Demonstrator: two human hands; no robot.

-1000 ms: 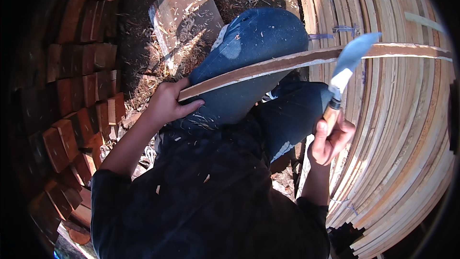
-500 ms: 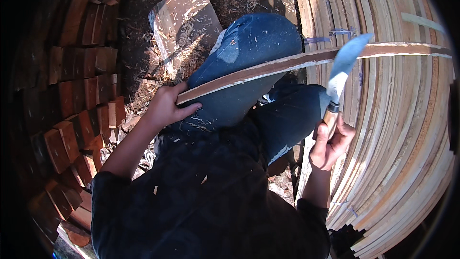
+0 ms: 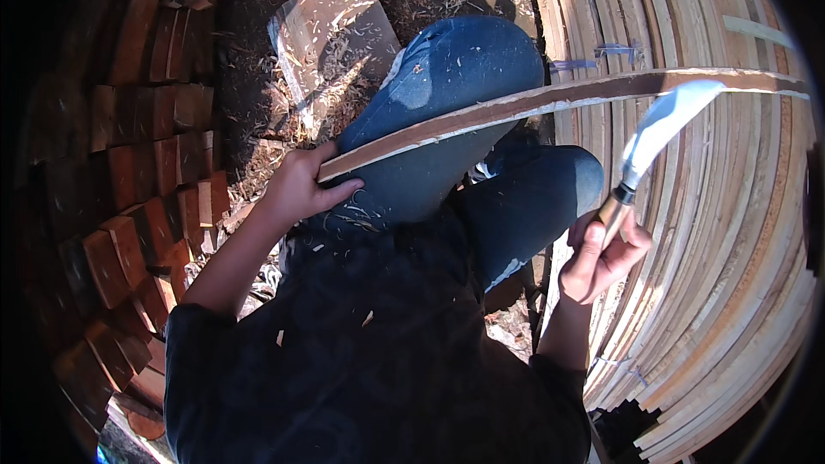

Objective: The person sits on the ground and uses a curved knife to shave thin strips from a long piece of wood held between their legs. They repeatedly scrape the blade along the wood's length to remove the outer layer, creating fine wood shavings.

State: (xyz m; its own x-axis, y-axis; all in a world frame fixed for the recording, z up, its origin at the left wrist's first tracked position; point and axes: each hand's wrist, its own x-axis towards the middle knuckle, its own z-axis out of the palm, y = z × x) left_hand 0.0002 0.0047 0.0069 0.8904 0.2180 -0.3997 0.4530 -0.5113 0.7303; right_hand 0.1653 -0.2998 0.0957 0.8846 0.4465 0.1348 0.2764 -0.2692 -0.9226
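My left hand [image 3: 305, 185] grips the near end of a long wooden strip [image 3: 473, 118], brown on its face with pale, rough edges. The strip lies across my raised knee and runs out to the right, over the stacked wood. In my right hand [image 3: 601, 259] is a knife [image 3: 657, 137] with a wooden handle and a broad, curved blade. Its blade points up and to the right, and its tip overlaps the strip in view; whether they touch I cannot tell.
Rows of long pale wooden strips [image 3: 687, 275], some tied with blue bands, fill the right side. Stacked reddish-brown wood blocks [image 3: 129, 249] stand on the left. A flat board [image 3: 335, 30] lies ahead on ground strewn with shavings.
My right hand has shifted slightly right, and the knife has swung so its blade leans further right, its tip now lower. The left hand keeps its hold on the strip.
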